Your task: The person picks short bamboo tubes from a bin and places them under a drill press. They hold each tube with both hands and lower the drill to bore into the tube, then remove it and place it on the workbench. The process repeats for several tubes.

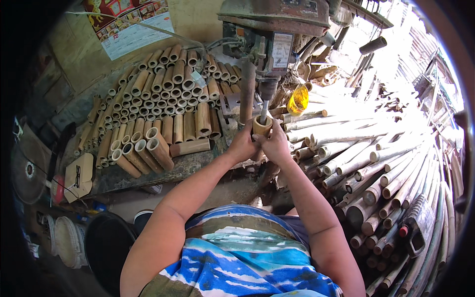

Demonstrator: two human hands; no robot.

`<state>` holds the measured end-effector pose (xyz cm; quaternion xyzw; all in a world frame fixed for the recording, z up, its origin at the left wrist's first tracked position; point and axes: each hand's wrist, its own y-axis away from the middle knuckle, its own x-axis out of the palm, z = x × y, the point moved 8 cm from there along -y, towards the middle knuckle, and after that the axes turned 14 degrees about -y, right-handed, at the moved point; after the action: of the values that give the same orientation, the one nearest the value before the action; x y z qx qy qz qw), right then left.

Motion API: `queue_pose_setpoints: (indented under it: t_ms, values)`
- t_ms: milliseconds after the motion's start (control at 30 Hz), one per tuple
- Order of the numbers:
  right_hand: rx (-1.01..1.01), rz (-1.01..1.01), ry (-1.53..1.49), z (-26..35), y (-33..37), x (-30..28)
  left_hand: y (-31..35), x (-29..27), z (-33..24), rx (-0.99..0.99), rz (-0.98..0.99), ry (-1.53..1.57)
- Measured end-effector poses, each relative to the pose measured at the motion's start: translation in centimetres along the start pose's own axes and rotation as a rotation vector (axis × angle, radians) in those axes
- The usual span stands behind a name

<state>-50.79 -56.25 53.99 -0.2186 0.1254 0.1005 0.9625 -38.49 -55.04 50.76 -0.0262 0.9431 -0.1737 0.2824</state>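
Both arms bare, reaching up frame, converging just above centre. Left arm [190, 193] rises from lower left, slants rightward, slight bend at elbow. Right arm [309, 200] rises from lower right, slants leftward, steeper, nearly straight. Left wrist [230, 157] and right wrist [285, 161] close together. Left hand [243, 143] and right hand [275, 144] side by side, thumbs inward, nearly meeting, fingers curled in grip; far fingertips hidden.

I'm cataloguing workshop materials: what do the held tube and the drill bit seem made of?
The held tube looks like bamboo, matte and apparently unvarnished: tan, hollow, thick-walled. The drill bit is probably bare steel, given its silvery sheen; the alloy can't be told.
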Motion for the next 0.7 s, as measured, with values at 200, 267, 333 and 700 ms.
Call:
queue_pose_setpoints:
  t_ms: [200,267,333,700]
  values:
    - [-0.068,-0.02,0.065,0.4,-0.9,0.6,0.1,-1.5,-0.4,0.06,-0.089,-0.012]
    - [-0.102,-0.039,0.116,0.6,-1.3,0.7,-0.2,-1.8,-0.3,0.041,-0.088,-0.062]
    - [-0.115,-0.043,0.135,0.7,-1.9,0.9,-0.7,-1.9,0.1,-0.009,-0.068,-0.075]
    - [-0.067,-0.053,0.075,0.7,-3.5,0.2,-2.6,-2.4,-0.8,0.061,-0.09,-0.068]
